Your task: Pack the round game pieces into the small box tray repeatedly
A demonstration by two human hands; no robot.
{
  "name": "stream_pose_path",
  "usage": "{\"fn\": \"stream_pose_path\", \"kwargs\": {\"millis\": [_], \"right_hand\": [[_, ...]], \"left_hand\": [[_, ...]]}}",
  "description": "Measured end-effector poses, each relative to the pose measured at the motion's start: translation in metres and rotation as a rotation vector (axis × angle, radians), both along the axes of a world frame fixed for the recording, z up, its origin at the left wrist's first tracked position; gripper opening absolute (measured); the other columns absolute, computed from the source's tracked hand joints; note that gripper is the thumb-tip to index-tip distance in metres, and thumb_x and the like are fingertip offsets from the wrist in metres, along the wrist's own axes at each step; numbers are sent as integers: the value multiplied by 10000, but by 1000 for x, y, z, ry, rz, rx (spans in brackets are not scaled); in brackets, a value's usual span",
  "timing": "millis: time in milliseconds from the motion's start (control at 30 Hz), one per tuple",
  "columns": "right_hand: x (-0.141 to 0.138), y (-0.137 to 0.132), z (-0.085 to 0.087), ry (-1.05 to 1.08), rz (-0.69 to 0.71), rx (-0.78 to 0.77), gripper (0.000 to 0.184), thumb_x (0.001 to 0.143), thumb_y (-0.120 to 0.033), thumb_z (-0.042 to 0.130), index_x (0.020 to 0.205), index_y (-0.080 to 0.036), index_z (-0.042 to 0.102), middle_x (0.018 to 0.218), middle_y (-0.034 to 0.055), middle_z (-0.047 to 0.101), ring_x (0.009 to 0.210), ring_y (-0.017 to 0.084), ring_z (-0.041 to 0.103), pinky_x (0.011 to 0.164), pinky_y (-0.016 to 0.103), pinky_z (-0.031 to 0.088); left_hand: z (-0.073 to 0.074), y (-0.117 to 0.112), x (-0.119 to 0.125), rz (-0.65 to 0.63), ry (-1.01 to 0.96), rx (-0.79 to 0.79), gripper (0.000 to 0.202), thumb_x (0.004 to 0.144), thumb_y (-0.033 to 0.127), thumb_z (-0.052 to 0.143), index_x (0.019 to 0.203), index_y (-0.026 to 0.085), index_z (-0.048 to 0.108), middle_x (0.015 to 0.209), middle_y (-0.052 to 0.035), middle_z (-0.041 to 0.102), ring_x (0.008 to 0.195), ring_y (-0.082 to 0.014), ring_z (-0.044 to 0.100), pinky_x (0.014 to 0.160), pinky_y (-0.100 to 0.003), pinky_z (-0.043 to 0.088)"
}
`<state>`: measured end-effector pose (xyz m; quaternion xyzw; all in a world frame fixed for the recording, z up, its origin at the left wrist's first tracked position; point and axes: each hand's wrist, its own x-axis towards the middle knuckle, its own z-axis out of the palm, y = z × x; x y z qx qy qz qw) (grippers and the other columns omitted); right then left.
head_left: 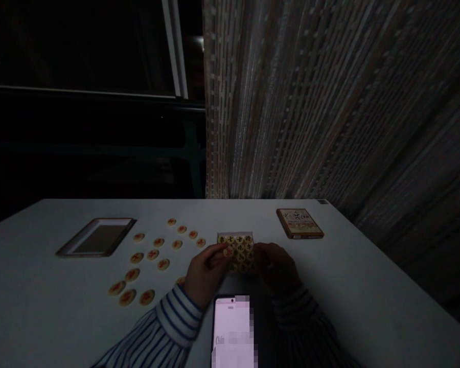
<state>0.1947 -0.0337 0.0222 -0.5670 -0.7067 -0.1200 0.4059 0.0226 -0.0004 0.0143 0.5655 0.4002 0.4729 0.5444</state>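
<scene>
A small open box (235, 234) stands in front of me, with rows of round Chinese chess pieces marked in black inside it. My left hand (206, 272) is closed at the box's left side, pinching a red-marked Chinese chess piece (228, 251) over the rows. At the right edge of the box is my right hand (276, 270), its fingers curled against that side; shadow hides part of them. Several red-marked pieces (152, 254) lie loose on the white table to the left. Another piece (181, 280) is partly covered by my left wrist.
A shallow rectangular lid or tray (117, 221) lies at the left of the white table (352, 306). Toward the back right is a flat printed box (299, 223). A lit phone (232, 327) lies between my forearms. Behind the table hangs a striped curtain (272, 102), beside a dark window.
</scene>
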Motion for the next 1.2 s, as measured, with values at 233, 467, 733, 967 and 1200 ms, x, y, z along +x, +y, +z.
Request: {"fn": "stream_pose_path", "kwargs": {"millis": [233, 467, 733, 967, 1200], "right_hand": [[-8, 1, -9, 258, 196, -31, 174, 794, -245, 472, 888, -190, 607, 736, 42, 645, 606, 119, 575, 538, 251, 485], [-16, -1, -1, 325, 290, -174, 182, 801, -264, 482, 859, -219, 648, 802, 37, 681, 722, 146, 632, 632, 273, 531], [-16, -3, 4, 360, 337, -232, 179, 789, -223, 492, 881, -205, 645, 829, 46, 684, 761, 152, 637, 676, 299, 540], [-17, -5, 6, 359, 361, -209, 178, 779, -199, 499, 888, -207, 639, 826, 33, 680, 742, 136, 633, 639, 269, 533], [-16, -5, 4, 299, 328, -182, 156, 783, -220, 508, 871, -194, 634, 805, 39, 675, 731, 133, 622, 627, 258, 518]], "left_hand": [[0, -4, 5, -10, 1, 1, 326, 677, 294, 617, 953, 128, 569, 852, -87, 675, 775, -177, 637, 709, -313, 533], [5, -8, 5, -24, 105, 91, 242, 682, 266, 602, 902, 167, 610, 876, -60, 686, 797, -173, 641, 720, -302, 542], [1, -6, 4, -28, 182, 121, 267, 674, 254, 603, 933, 189, 613, 914, -46, 680, 830, -172, 633, 757, -327, 531], [-2, -8, 5, -49, 40, 8, 300, 647, 261, 630, 928, 156, 610, 905, -69, 680, 814, -184, 637, 749, -334, 533], [6, -9, 6, -34, -16, -64, 305, 610, 300, 660, 877, 153, 647, 875, -66, 689, 807, -195, 640, 755, -330, 532]]}}
